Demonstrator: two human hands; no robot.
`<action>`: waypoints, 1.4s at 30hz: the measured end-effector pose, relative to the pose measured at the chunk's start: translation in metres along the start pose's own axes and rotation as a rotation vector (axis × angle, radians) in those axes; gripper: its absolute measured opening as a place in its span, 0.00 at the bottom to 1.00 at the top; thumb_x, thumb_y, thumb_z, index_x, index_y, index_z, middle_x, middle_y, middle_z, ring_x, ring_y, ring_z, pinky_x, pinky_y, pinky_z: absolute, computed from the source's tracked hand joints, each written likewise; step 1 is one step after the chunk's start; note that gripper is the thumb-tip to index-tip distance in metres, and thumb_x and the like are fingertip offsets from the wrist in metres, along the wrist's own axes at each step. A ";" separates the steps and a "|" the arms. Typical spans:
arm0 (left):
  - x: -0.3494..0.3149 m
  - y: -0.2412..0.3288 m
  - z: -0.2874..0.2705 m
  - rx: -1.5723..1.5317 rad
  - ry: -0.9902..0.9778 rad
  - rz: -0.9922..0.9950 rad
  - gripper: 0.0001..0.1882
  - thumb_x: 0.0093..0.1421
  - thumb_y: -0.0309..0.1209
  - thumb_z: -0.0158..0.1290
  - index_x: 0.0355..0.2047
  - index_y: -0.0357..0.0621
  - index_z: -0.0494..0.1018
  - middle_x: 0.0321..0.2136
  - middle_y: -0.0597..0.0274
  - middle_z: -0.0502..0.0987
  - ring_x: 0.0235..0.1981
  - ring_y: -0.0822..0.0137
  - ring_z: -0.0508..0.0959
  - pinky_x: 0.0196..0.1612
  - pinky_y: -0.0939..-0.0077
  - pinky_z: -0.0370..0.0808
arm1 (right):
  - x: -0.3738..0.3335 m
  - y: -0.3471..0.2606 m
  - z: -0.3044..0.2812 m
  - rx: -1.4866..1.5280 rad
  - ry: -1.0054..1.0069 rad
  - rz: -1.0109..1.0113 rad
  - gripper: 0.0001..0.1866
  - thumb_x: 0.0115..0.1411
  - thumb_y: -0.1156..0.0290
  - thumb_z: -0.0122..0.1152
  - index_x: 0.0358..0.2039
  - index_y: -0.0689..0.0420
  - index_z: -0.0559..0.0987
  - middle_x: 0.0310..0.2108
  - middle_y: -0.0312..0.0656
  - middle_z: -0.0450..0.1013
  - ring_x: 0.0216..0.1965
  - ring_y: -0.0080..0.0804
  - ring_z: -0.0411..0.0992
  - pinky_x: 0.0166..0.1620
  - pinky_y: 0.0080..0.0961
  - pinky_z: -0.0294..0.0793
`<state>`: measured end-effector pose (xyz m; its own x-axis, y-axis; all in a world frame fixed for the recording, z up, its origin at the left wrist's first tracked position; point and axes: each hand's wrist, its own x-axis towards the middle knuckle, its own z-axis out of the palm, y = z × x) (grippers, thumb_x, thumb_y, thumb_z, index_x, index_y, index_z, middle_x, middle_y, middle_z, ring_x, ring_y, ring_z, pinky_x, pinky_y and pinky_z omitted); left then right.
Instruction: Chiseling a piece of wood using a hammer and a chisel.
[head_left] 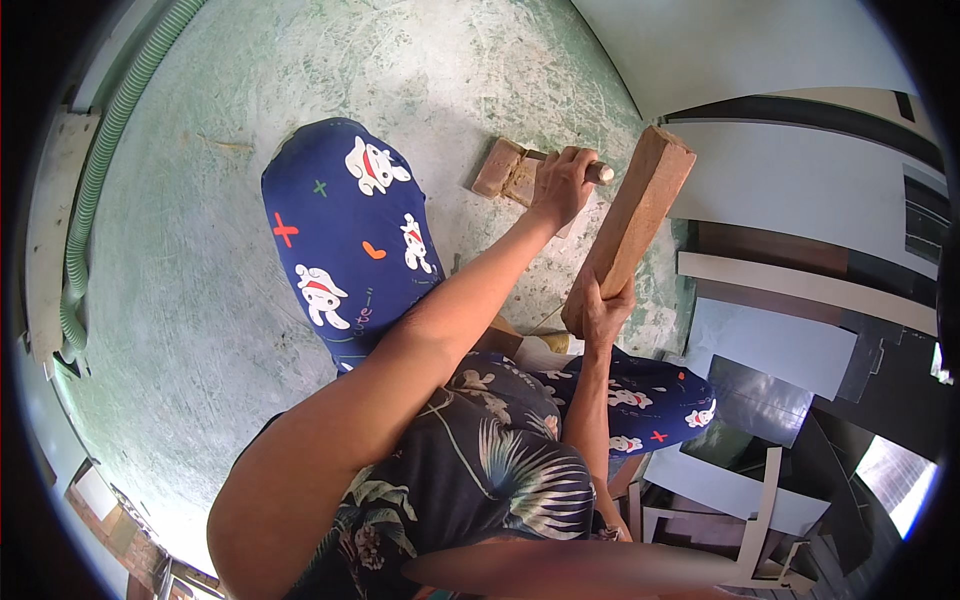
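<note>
"What could slip?"

"The wooden beam (632, 225) — the right hand (607, 314) clasps only its near end, so the far end might swing."

"And the left hand (563, 186)?"

"Curled round the handle (605, 174) of a block-headed tool (497, 169), just left of the beam; a loose grip could let it twist — and knock the beam."

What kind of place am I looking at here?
Likely a workshop, perhaps for woodworking: flat panels are gathered at the picture's right, a green ribbed hose runs along its left, and the right hand holds a squared timber.
</note>
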<state>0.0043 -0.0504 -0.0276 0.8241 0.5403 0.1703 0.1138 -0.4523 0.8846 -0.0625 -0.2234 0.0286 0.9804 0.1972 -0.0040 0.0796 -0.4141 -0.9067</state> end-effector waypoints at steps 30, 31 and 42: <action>0.003 -0.006 0.003 -0.019 0.045 0.112 0.20 0.51 0.24 0.58 0.45 0.46 0.69 0.38 0.54 0.75 0.41 0.49 0.74 0.45 0.58 0.69 | -0.001 -0.011 0.000 0.025 0.076 -0.083 0.20 0.52 0.74 0.67 0.45 0.65 0.73 0.36 0.40 0.74 0.35 0.24 0.72 0.40 0.23 0.73; 0.002 -0.005 0.003 -0.020 0.044 0.111 0.20 0.51 0.24 0.58 0.45 0.46 0.69 0.38 0.54 0.75 0.41 0.49 0.74 0.45 0.58 0.69 | -0.001 -0.008 -0.003 0.022 0.092 -0.060 0.22 0.51 0.74 0.67 0.46 0.66 0.73 0.38 0.42 0.74 0.38 0.26 0.72 0.43 0.25 0.72; 0.000 -0.007 0.008 0.022 0.085 0.045 0.22 0.47 0.24 0.60 0.44 0.46 0.71 0.39 0.55 0.76 0.42 0.49 0.74 0.45 0.57 0.71 | 0.003 -0.006 0.007 0.169 -0.113 0.213 0.19 0.55 0.71 0.65 0.45 0.66 0.73 0.34 0.40 0.75 0.34 0.23 0.71 0.37 0.21 0.72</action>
<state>0.0079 -0.0530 -0.0371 0.7790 0.5763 0.2469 0.0902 -0.4927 0.8655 -0.0611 -0.2136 0.0310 0.9447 0.2232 -0.2405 -0.1666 -0.3052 -0.9376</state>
